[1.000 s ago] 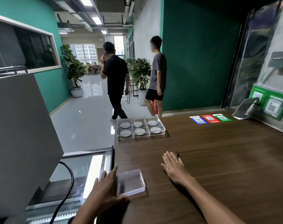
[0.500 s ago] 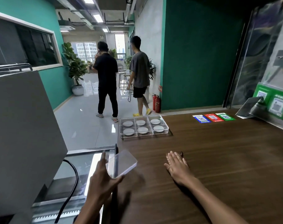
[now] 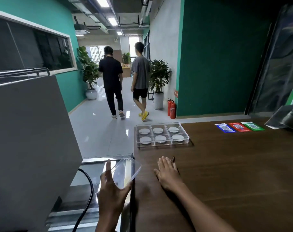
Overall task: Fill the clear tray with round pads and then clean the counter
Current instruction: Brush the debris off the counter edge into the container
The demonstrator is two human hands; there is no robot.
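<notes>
I see my left hand [image 3: 112, 186] low in the middle, holding a clear lid [image 3: 126, 171] tilted up off the bench [image 3: 226, 173]. My right hand [image 3: 167, 173] lies flat and open on the wood. Something small and dark by its fingertips — I can't tell what. Higher up, the clear tray [image 3: 161, 134] has six spaces, each with one round pad [image 3: 160, 138].

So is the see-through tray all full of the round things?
Full: the clear tray shows a round pad in each of its six compartments.

Teal walls [image 3: 70, 91] flank a glossy grey tiled floor [image 3: 99, 131]; ceiling strip lights [image 3: 101, 1] run overhead. Potted plants [image 3: 159, 81], two red fire extinguishers [image 3: 171, 108], a dark interior window [image 3: 42, 47]. Two persons [image 3: 125, 77] walk away.
</notes>
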